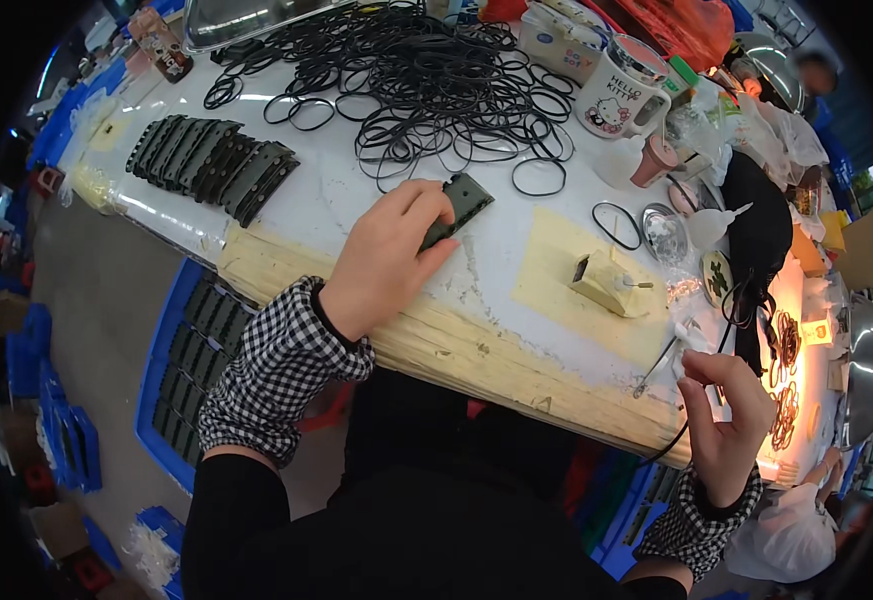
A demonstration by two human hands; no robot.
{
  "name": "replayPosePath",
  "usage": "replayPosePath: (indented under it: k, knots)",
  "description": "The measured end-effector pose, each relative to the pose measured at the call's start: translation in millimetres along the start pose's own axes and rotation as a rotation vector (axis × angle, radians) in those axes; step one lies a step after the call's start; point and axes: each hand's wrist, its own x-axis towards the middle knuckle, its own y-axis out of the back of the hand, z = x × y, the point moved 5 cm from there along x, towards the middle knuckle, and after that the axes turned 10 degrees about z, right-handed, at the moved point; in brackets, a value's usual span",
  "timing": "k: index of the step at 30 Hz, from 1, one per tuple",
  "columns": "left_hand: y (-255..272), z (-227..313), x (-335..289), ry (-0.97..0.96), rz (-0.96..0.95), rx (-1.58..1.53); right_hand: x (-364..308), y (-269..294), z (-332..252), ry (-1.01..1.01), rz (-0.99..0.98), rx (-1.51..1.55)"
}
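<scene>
The left hand [387,255] grasps a dark green, flat rectangular piece [471,198] between thumb and bent fingers; the far end of the piece sticks out beyond the grip, angled up and to the right. Whether it rests on the white tabletop [492,265] beneath or is raised just above it, I cannot tell. Directly beyond the grip spreads a large tangled heap of thin black rings [407,75], its nearest loops lying close to the piece. Left of the grip, a slanting row of similar dark green pieces [207,160] stands side by side, touching.

To the right of the grip, a small block wrapped in pale yellow tape [612,285], with a short metal pin projecting from its side, sits on a flat pale yellow sheet [557,265]. Farther right and nearer the body is the right hand [729,425], thumb and forefinger curved toward each other; I cannot tell whether they pinch anything. Beyond the block stands a white lidded mug with a cartoon print [612,100]. Below and left of the grip, a blue plastic tray [147,400] holds more dark green pieces in rows.
</scene>
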Motion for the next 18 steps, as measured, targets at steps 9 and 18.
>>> replayPosePath:
  k: [9, 18]
  knots:
    - [71.0, -50.2, 8.9, -0.076, 0.351, 0.459, -19.9, 14.5, 31.0, -0.159, 0.021, -0.008]
    - [134.7, -132.0, 7.7, 0.331, 0.034, 0.597, -24.9, -4.0, 37.4, -0.162, -0.01, 0.049]
